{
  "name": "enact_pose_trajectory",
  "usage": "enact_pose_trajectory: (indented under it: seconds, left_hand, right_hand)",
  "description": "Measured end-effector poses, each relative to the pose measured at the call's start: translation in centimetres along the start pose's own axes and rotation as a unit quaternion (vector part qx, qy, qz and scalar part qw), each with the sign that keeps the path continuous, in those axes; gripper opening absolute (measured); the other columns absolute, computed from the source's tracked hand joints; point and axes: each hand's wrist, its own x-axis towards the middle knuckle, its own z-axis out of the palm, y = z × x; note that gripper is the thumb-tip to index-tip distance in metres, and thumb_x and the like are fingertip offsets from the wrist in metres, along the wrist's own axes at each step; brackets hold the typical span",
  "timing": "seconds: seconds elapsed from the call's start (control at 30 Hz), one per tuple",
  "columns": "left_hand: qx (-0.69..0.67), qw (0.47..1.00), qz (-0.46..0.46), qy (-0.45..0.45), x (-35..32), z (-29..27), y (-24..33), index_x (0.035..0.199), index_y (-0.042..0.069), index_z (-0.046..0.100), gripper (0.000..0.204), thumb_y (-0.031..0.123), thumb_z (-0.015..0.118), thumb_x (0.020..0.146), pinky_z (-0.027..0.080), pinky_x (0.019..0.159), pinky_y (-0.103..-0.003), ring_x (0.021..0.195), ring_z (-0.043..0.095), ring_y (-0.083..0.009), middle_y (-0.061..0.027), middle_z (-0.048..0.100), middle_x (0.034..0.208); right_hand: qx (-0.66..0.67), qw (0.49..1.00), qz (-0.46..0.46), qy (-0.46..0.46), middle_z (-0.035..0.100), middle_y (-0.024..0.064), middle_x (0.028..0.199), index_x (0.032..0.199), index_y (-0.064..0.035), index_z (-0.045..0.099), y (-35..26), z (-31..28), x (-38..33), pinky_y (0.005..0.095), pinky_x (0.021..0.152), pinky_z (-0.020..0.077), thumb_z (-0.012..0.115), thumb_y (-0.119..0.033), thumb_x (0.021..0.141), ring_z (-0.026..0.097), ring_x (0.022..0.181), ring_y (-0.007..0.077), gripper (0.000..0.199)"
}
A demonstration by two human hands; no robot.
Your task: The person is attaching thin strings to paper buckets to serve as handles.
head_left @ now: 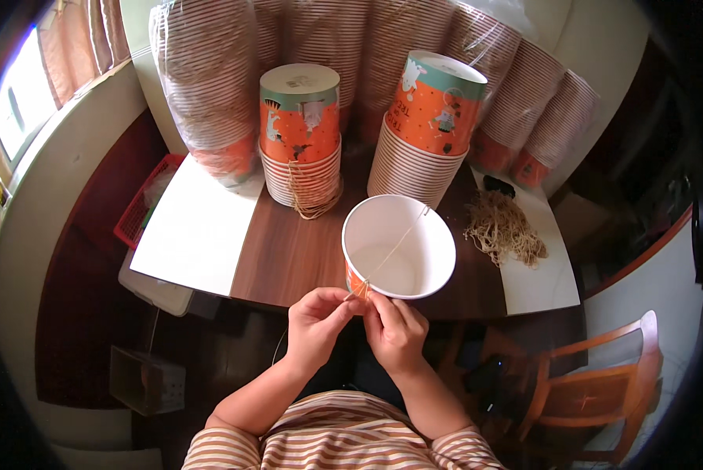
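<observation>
A large paper bucket, white inside and orange outside, stands tilted toward me by the table's front edge. A thin tan string runs across its mouth from a spot on the far rim to the near rim. My left hand is closed, its thumb and fingers pinching the string just outside the near rim. Beside it, my right hand is closed too, with its fingertips on the string against the bucket's near side. The exact crossing of the string between my fingertips is too small to make out.
Behind stand two upside-down bucket stacks, a left stack with string loops hanging on it and a right stack. Plastic-wrapped stacks line the back. A string bundle lies at right. A wooden chair stands lower right.
</observation>
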Motion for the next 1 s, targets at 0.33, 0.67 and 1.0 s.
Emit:
enact_pose_trajectory:
  seconds: [0.33, 0.67, 1.0]
  left_hand:
    - [-0.112, 0.989, -0.098, 0.018, 0.6, -1.3, 0.0, 0.091, 0.000, 0.058, 0.009, -0.002, 0.062, 0.084, 0.049, 0.070, -0.023, 0.079, 0.063, -0.0133, -0.0096, 0.066, 0.088]
    - [0.050, 0.998, 0.027, 0.031, 0.2, -0.8, -0.1, 0.093, -0.003, 0.059, 0.009, -0.003, 0.061, 0.085, 0.052, 0.073, -0.024, 0.078, 0.062, -0.0108, -0.0080, 0.065, 0.088]
    - [0.327, 0.920, 0.216, 0.026, 0.2, -1.1, 0.5, 0.091, -0.002, 0.061, 0.016, -0.007, 0.064, 0.076, 0.050, 0.066, -0.023, 0.075, 0.062, -0.0118, -0.0076, 0.063, 0.084]
  right_hand:
    - [0.434, 0.871, 0.217, -0.073, 0.065, 0.0100, 0.092, 0.099, 0.0029, 0.065, 0.5, 1.3, 0.1, 0.0268, 0.069, 0.0523, 0.057, 0.003, 0.083, 0.063, 0.078, 0.0142, 0.017]
    - [0.539, 0.771, 0.330, -0.079, 0.063, 0.0072, 0.095, 0.093, 0.0033, 0.066, -0.1, 1.6, 0.4, 0.0252, 0.075, 0.0512, 0.056, -0.006, 0.087, 0.061, 0.081, 0.0116, 0.014]
    - [0.624, 0.621, 0.465, -0.091, 0.067, 0.0017, 0.080, 0.093, -0.0034, 0.069, 0.1, 1.8, 0.1, 0.0166, 0.058, 0.0335, 0.059, -0.013, 0.085, 0.045, 0.061, 0.0021, 0.016]
